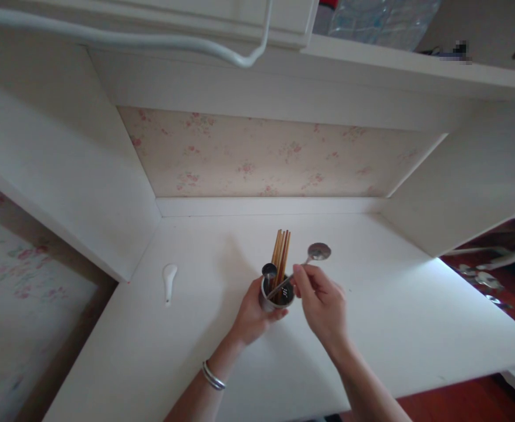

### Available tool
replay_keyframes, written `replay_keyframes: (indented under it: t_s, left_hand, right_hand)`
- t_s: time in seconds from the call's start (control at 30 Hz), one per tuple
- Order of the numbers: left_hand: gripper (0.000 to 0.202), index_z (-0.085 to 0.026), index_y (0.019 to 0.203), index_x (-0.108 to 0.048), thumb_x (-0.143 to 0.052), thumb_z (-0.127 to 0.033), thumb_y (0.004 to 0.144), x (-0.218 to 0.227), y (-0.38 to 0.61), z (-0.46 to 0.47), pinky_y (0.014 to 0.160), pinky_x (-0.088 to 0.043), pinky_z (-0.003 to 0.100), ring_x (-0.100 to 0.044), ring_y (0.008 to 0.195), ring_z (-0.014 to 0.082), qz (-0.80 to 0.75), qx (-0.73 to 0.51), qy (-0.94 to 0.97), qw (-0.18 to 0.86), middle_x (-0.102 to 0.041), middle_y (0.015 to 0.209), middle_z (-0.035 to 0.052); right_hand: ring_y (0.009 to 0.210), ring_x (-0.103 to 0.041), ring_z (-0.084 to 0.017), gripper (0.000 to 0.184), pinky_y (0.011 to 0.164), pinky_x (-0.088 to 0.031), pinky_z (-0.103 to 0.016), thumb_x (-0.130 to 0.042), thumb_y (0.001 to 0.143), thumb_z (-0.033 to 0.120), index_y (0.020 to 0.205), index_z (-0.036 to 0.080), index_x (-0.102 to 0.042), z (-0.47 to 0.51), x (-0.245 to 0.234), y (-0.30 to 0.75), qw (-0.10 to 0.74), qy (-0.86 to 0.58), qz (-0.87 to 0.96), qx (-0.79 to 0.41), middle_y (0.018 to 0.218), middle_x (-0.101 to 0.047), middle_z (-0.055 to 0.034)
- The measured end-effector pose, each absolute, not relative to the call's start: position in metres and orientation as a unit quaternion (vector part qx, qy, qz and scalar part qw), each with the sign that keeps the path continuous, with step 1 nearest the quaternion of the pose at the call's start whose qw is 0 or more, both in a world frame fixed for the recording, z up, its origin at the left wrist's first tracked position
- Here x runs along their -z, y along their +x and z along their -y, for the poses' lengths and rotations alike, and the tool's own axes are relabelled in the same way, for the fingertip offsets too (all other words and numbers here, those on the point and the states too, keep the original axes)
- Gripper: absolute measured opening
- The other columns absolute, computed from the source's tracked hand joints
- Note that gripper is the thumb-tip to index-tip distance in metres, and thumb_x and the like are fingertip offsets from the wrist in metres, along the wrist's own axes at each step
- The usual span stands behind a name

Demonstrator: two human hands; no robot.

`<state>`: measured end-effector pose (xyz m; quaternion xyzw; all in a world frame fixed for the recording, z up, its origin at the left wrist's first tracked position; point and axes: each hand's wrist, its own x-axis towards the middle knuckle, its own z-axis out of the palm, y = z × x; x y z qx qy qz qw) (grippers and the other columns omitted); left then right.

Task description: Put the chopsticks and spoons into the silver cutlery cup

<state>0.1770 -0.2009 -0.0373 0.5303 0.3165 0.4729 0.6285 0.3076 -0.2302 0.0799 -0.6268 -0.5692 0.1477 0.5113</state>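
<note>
Holder (276, 298) wrapped by left hand (252, 317) for steadiness; spoon (315, 254) pinched by right hand (322, 306), bowl tilted toward 1 o'clock, handle tip inside holder beside chopsticks (281, 253).

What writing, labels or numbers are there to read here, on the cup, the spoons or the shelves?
No text can be read.
The metal cup in the left hand, the metal spoon in the right hand, the chopsticks and the white spoon: no writing shows.
The wallpaper: flowers only.
A small patch on the top shelf: blurred, unreadable.
</note>
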Motion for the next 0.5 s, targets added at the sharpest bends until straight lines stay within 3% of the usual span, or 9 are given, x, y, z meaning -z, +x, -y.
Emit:
replay_keyframes:
  t_s: [0.23,0.5]
  left_hand:
    - [0.069,-0.02,0.125,-0.053,-0.085,-0.024,0.064,0.037,0.179,0.201,0.102,-0.043,0.044,-0.06,0.111,0.0267,-0.362,-0.462,0.563,0.582,-0.064,0.121,0.01]
    - [0.07,-0.019,0.123,-0.055,-0.087,-0.027,0.061,0.043,0.181,0.2,0.102,-0.044,0.044,-0.06,0.111,0.0274,-0.367,-0.472,0.559,0.574,-0.065,0.119,0.0099]
  right_hand:
    - [0.053,-0.056,-0.011,0.034,0.056,-0.04,-0.023,-0.051,0.096,0.042,0.079,0.018,-0.067,0.222,-0.042,0.342,0.451,-0.657,0.604,-0.002,0.065,-0.065,-0.0011]
    - [0.064,-0.061,-0.014,0.034,0.062,-0.043,-0.025,-0.048,0.098,0.038,0.084,0.019,-0.072,0.215,-0.007,0.331,0.423,-0.65,0.628,-0.068,0.075,-0.065,-0.0038]
